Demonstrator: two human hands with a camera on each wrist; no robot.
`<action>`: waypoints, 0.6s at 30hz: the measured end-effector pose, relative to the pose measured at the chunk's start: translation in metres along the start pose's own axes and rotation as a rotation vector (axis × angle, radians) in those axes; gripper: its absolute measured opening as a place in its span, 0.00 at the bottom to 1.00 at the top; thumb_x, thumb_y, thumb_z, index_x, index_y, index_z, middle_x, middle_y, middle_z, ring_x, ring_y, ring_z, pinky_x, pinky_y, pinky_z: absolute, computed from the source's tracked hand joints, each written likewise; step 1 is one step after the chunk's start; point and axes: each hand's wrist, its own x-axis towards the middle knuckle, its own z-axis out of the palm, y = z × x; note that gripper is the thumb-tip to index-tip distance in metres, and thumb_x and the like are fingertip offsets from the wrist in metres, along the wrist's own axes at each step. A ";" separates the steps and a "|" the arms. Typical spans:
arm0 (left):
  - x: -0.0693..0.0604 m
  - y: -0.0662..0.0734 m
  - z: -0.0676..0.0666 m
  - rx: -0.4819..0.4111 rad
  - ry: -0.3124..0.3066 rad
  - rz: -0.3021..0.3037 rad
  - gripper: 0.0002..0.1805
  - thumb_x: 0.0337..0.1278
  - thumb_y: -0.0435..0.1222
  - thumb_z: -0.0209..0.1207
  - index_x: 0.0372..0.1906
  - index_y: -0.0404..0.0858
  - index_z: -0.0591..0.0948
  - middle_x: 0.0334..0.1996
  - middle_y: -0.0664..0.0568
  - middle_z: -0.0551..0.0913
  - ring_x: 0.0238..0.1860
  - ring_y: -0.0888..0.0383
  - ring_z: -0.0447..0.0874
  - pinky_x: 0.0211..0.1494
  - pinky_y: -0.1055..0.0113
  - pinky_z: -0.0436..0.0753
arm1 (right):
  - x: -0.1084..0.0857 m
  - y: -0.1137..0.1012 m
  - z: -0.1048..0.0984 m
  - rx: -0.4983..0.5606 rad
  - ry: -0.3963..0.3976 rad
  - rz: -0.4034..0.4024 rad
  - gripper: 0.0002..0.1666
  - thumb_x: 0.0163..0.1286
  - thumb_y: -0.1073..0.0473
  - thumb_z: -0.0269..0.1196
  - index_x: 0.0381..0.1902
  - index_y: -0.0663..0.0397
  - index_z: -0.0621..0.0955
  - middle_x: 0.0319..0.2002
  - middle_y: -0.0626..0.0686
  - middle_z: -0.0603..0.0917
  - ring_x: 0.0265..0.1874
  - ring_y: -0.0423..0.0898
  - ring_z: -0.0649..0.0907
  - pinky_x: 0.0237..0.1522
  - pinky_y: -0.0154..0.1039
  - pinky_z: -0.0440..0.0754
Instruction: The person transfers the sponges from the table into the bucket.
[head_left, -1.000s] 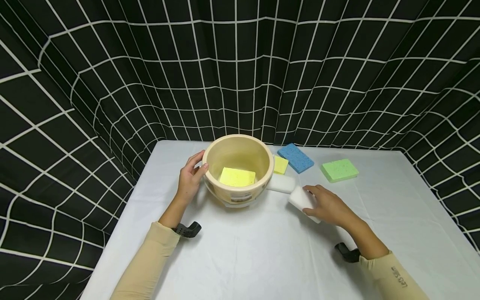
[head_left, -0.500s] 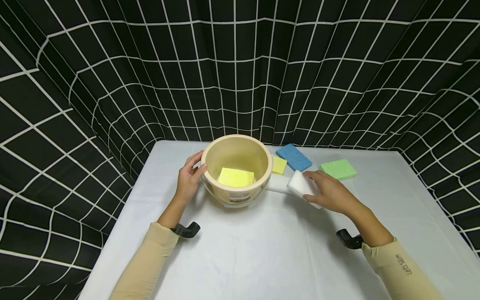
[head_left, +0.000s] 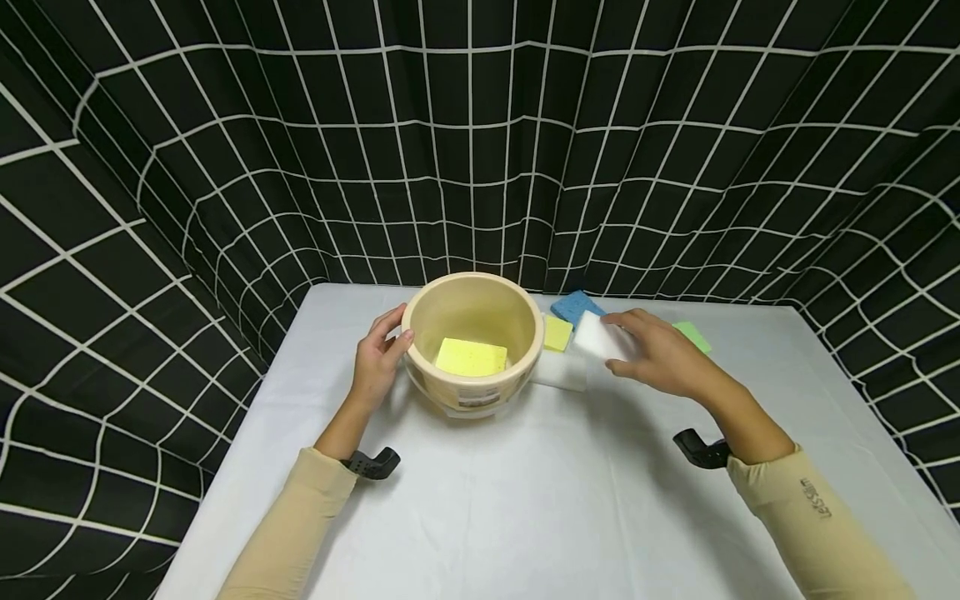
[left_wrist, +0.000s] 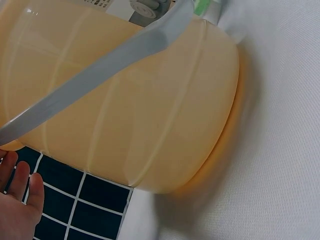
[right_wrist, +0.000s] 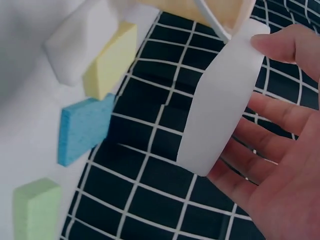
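Observation:
A cream bucket (head_left: pixel 461 390) stands on the table, a yellow sponge (head_left: pixel 471 357) lying inside it. My left hand (head_left: pixel 377 356) grips its rim on the left, thumb over the edge; the left wrist view shows the bucket's side and grey handle (left_wrist: pixel 100 75). Held above the table to the right of the bucket is a white sponge (right_wrist: pixel 220 100), pinched between the thumb and fingers of my right hand (head_left: pixel 660 354). Below it, against the bucket's right side, another white sponge (head_left: pixel 561 370) lies on the cloth.
Behind the held sponge lie a small yellow sponge (head_left: pixel 557 333) and a blue sponge (head_left: pixel 576 307). A green sponge (head_left: pixel 692 336) sits farther right, partly hidden by my right hand. White cloth covers the table (head_left: pixel 525 508); a black gridded curtain (head_left: pixel 480 150) hangs behind.
My right hand has lifted the white sponge off the table and moved it away from me, towards the blue sponge. The left hand keeps its grip on the bucket.

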 end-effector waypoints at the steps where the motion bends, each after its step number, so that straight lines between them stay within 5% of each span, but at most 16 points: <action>1: -0.001 0.000 0.000 0.000 -0.001 0.000 0.26 0.65 0.28 0.56 0.66 0.26 0.69 0.67 0.37 0.68 0.65 0.51 0.68 0.56 0.81 0.76 | 0.002 -0.002 -0.002 -0.004 0.000 0.000 0.34 0.59 0.57 0.68 0.63 0.60 0.73 0.58 0.65 0.76 0.56 0.61 0.76 0.56 0.62 0.76; 9: -0.002 0.001 -0.003 0.015 0.006 0.020 0.25 0.65 0.29 0.56 0.66 0.28 0.70 0.66 0.38 0.69 0.64 0.52 0.69 0.56 0.81 0.76 | 0.024 -0.020 -0.017 -0.011 0.026 -0.022 0.34 0.58 0.56 0.69 0.62 0.57 0.74 0.55 0.61 0.77 0.47 0.57 0.78 0.47 0.56 0.81; 18: -0.002 -0.001 -0.003 0.008 -0.007 0.022 0.25 0.65 0.28 0.55 0.66 0.27 0.70 0.66 0.37 0.69 0.64 0.53 0.69 0.56 0.81 0.76 | 0.051 -0.043 -0.027 -0.042 0.017 -0.084 0.32 0.60 0.54 0.67 0.63 0.53 0.75 0.57 0.60 0.77 0.49 0.56 0.76 0.48 0.56 0.80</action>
